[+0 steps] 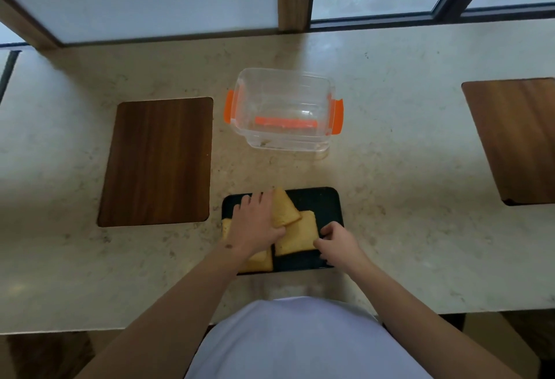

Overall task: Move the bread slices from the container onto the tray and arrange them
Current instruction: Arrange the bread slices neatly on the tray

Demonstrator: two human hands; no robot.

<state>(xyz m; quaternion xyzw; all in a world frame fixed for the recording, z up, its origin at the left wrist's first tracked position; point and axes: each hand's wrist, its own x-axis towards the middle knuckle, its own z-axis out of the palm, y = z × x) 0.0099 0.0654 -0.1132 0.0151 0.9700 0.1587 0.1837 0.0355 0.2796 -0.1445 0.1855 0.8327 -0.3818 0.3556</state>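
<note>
A black tray [322,203] lies at the counter's near edge with several golden bread slices on it. My left hand [255,225] grips the top bread slice [283,209], which tilts over a flat slice [298,236]. Another slice [259,263] shows under my left wrist, and a corner of one more peeks out at the tray's left edge. My right hand [336,243] pinches the right edge of the flat slice. The clear container [282,111] with orange clips stands beyond the tray; I see no bread in it.
A dark wooden board [156,162] is set into the beige counter to the left of the tray. A second wooden board [516,138] sits far right. Windows run along the counter's back edge.
</note>
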